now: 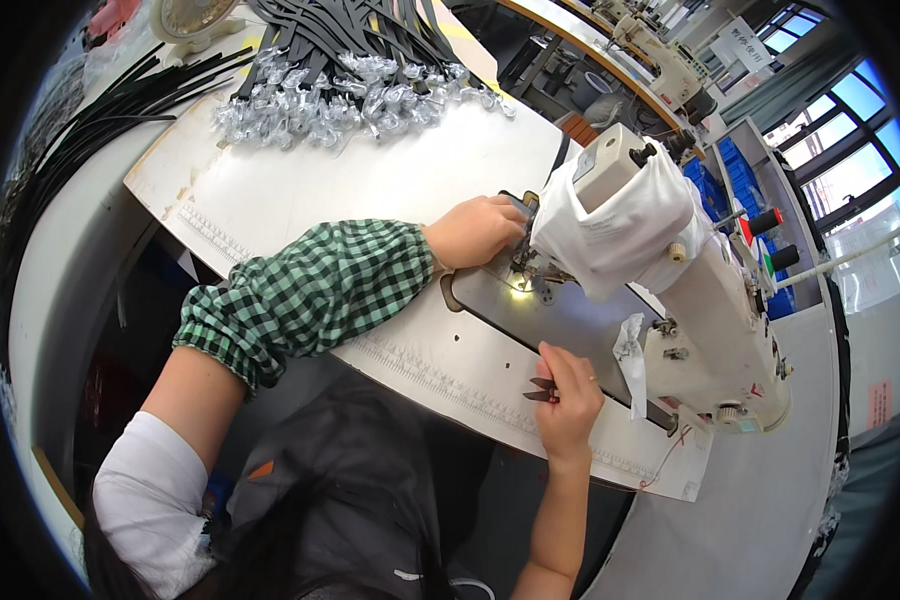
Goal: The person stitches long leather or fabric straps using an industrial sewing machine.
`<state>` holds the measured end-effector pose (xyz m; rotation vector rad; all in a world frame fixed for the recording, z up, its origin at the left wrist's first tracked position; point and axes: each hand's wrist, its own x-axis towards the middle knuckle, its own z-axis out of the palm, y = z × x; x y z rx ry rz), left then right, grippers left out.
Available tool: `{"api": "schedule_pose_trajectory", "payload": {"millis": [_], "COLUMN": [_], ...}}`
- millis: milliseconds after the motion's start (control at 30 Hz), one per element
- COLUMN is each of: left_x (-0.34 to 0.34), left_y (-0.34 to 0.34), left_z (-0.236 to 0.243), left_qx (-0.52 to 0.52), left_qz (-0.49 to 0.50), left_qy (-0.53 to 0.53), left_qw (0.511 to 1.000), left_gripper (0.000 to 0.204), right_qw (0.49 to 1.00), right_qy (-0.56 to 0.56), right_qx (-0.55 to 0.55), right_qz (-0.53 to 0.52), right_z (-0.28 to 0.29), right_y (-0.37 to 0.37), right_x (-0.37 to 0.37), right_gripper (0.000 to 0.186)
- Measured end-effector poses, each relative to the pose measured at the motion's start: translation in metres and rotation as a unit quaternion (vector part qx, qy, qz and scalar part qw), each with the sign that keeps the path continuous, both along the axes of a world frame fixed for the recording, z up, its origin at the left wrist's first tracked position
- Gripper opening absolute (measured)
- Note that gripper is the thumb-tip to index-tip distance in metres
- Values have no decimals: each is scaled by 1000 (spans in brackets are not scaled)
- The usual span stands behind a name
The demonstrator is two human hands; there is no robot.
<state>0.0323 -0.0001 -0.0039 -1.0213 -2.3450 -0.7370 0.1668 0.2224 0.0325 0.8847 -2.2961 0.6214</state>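
My left hand (478, 232) is at the sewing machine (610, 215), its fingers bent in beside the lit needle area (522, 284). The fingertips are partly hidden by the machine head, so what they hold cannot be made out. A checked green and black sleeve cover (320, 285) wraps that forearm. My right hand (570, 405) is closed around small thread snips (541, 389), whose dark blades point left, over the near edge of the table. A white cloth is wrapped around the machine head.
Many black straps with clear plastic-wrapped ends (350, 100) are piled at the far left of the white table (300, 190). More black strips (70, 140) hang along the left side. A white scrap (630, 355) hangs by the machine arm. Thread spools (765, 222) stand at right.
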Motion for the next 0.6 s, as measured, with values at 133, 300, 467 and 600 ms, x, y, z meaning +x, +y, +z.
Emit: {"api": "schedule_pose_trajectory", "payload": {"millis": [133, 300, 467, 600], "left_x": [-31, -34, -36, -37], "left_y": [2, -1, 1, -2], "left_z": [-7, -5, -2, -9], "left_qx": [-18, -40, -29, -27], "left_qz": [-104, -124, -136, -124], "left_qy": [15, -60, -65, -70], "left_qw": [994, 990, 988, 989], "left_gripper": [22, 25, 24, 24], "right_qw": [1000, 997, 949, 832], "right_qy": [-2, -7, 87, 128], "right_qx": [-1, -60, -214, -377], "right_qz": [3, -46, -213, -387], "right_z": [0, 1, 15, 93], "right_y": [0, 25, 112, 195], "right_x": [6, 16, 9, -30], "right_gripper": [23, 18, 21, 38]}}
